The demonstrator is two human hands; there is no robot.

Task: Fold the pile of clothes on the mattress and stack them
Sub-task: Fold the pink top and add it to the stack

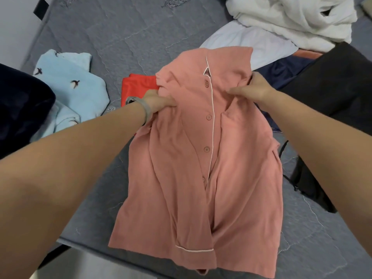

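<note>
A salmon-pink button-up pyjama shirt (203,158) with white piping hangs in front of me over the grey mattress (112,37). My left hand (159,103) pinches its left shoulder and my right hand (253,88) pinches its right shoulder. The collar stands up between the hands, and the hem with a piped cuff droops near the mattress's front edge. A grey band sits on my left wrist.
A red garment (138,87) lies behind the shirt. A light blue bird-print garment (70,81) and a dark navy one (22,105) lie at the left. White cloth (291,19), a pale sheet (249,45) and black clothing (332,81) are piled at the right.
</note>
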